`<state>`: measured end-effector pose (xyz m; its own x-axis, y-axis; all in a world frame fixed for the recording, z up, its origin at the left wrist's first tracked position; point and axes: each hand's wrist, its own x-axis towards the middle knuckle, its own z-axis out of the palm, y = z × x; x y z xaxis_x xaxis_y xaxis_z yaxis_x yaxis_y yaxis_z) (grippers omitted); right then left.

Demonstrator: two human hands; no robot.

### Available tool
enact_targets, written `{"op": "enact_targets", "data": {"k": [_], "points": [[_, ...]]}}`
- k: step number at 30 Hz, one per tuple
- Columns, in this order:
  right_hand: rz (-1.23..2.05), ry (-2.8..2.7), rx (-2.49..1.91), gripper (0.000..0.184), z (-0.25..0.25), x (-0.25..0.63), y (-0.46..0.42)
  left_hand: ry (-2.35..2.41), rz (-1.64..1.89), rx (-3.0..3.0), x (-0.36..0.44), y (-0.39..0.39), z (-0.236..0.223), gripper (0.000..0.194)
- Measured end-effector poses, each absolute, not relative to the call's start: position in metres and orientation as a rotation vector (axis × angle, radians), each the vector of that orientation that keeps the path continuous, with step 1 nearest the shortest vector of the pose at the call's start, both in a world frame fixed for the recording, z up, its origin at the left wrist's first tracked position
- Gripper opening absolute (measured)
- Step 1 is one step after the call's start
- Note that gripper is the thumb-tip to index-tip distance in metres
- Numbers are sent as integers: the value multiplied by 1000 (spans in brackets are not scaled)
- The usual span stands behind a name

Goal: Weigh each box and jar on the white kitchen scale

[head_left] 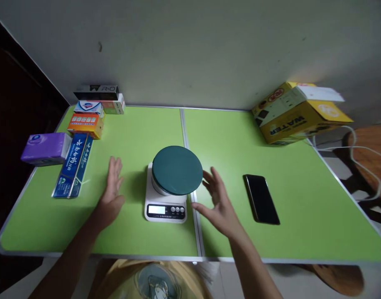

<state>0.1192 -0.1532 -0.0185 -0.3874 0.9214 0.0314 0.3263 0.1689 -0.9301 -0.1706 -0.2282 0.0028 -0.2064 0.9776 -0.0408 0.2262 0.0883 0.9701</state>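
A white kitchen scale (pixel 165 207) with a round dark green platter (pixel 177 169) stands in the middle of the green folding table (pixel 131 128). My left hand (pixel 112 191) is open, fingers stretched out, a short way to the scale's left and holding nothing. My right hand (pixel 218 203) is open too, fingers spread, just right of the platter and close to its rim. Neither hand touches the scale.
A black phone (pixel 260 198) lies flat right of my right hand. A blue toothpaste box (pixel 72 165), a purple tissue pack (pixel 45 148), an orange box (pixel 85 124) and other small boxes sit at the left. A yellow cardboard box (pixel 294 112) stands at the back right, with white cables (pixel 361 160) beyond.
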Motion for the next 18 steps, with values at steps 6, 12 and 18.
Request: {"op": "enact_targets", "data": {"k": [6,12,18], "points": [[1287,-1905,-1152,83,-20,57,-148,1448,895,1252,-118,-224,-7,96],[1065,-1811,-1285,43,12,115,-131,1320,813,1480,-56,-184,36,97],[637,-1602,-1527,49,26,269,-83,932,835,1724,98,-84,46,107]]}}
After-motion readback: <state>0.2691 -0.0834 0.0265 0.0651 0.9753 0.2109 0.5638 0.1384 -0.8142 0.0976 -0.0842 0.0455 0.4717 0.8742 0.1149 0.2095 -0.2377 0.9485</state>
